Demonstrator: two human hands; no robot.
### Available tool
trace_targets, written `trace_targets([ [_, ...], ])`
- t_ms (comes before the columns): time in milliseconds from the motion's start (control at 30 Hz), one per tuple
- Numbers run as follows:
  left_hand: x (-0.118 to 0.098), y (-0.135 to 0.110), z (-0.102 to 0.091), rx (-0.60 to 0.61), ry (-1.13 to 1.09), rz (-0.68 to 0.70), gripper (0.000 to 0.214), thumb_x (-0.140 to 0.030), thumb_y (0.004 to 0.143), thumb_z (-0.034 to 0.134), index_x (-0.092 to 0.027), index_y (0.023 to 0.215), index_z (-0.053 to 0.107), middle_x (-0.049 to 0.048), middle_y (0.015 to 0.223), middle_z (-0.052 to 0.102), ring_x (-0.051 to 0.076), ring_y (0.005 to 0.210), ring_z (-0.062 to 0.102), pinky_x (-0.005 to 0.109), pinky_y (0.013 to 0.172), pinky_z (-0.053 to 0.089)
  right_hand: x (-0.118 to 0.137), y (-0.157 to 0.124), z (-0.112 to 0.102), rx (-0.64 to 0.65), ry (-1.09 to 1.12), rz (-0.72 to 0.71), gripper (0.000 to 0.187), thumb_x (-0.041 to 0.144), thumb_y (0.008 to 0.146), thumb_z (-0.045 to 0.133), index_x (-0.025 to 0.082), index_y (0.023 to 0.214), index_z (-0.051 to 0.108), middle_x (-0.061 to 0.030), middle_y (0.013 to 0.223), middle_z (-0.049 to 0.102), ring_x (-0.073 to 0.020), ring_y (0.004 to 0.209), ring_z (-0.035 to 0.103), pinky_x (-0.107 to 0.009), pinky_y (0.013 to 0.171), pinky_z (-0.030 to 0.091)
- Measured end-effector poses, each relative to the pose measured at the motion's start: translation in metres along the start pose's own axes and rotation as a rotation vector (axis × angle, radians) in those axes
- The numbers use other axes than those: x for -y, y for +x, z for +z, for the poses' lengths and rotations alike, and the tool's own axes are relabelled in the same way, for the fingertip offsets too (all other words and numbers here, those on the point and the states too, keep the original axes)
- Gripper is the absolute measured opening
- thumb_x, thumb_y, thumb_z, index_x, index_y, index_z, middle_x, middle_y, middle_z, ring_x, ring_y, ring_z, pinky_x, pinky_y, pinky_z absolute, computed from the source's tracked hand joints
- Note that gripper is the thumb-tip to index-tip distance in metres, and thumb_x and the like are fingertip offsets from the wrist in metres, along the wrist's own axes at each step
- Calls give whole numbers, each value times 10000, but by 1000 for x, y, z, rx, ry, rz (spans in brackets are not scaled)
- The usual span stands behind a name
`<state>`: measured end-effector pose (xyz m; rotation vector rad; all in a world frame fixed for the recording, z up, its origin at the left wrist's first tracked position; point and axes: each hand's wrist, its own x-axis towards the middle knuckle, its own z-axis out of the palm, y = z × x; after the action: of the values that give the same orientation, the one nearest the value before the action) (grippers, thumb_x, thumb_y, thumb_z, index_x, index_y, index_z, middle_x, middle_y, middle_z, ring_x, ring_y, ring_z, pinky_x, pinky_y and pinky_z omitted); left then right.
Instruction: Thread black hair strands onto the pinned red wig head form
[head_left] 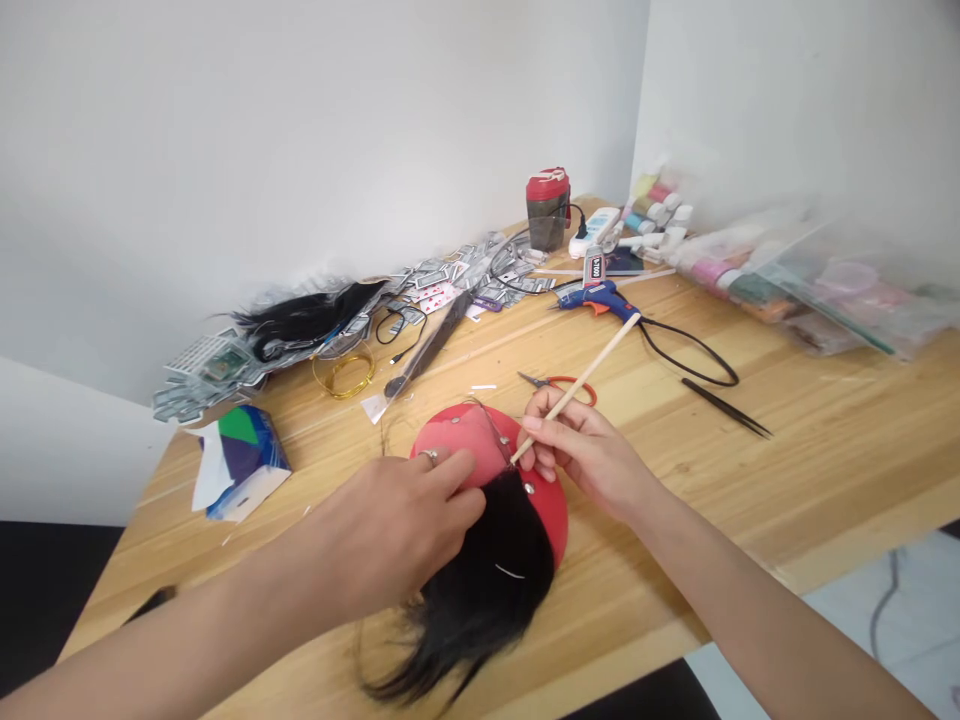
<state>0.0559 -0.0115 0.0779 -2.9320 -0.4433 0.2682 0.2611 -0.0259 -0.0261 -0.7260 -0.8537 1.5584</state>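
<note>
A round red cushion (551,520) lies on the table with pale pins stuck in it and a sheer mesh patch on top. Black hair (506,560) spreads from its middle down over the near edge onto the wood. My right hand (574,445) grips a slim wooden stick (592,375) like a pencil, its lower tip touching the cushion where the hair begins. Over the cushion's left side, my left hand (420,520) is closed, fingers curled against the mesh and hair; its fingertips are hidden, so what they pinch cannot be made out.
Orange-handled scissors (581,388), a blue glue gun (596,297) and black tweezers (726,408) lie beyond and to the right. Another hair bundle (315,315) rests on scattered cards at the back. A blue-purple box (247,460) sits left; plastic bags (825,290) fill the right corner.
</note>
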Motion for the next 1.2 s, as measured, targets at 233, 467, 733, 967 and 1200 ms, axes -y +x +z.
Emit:
trace_targets([
  [233,4,-15,32,-301,-363,-18,263,-121,983,416,-194,782,569,51,1151,707,106,637,600,276,587,394,1,-1,1,-11,16,23,329,394,791,825,190,744,571,24,578,686,-72,457,496,-180,454,399],
  [467,1,-9,46,-390,-906,-103,205,-87,972,458,-181,964,641,73,1128,756,132,897,710,214,750,494,3,-4,-1,8,-18,27,324,401,815,815,194,756,572,14,591,672,-92,477,508,-206,465,402],
  [733,0,-5,49,-489,-1043,-213,232,-103,970,472,-189,978,687,41,913,772,134,801,717,199,659,486,9,-8,-7,106,-140,-24,260,388,892,758,196,830,593,-9,735,678,-107,575,560,-245,551,432],
  [967,3,-2,52,-496,-1053,-200,238,-76,942,469,-183,970,680,38,904,764,132,791,719,199,651,493,13,-10,-8,171,-221,-84,213,346,929,723,208,839,588,-22,814,669,-115,628,599,-253,574,441],
  [1200,3,-4,53,-504,-1077,-173,225,-42,920,479,-193,926,645,10,936,760,99,798,708,176,695,497,14,-14,-8,153,-242,-78,139,299,937,710,220,860,625,-32,858,671,-135,656,644,-260,568,475],
])
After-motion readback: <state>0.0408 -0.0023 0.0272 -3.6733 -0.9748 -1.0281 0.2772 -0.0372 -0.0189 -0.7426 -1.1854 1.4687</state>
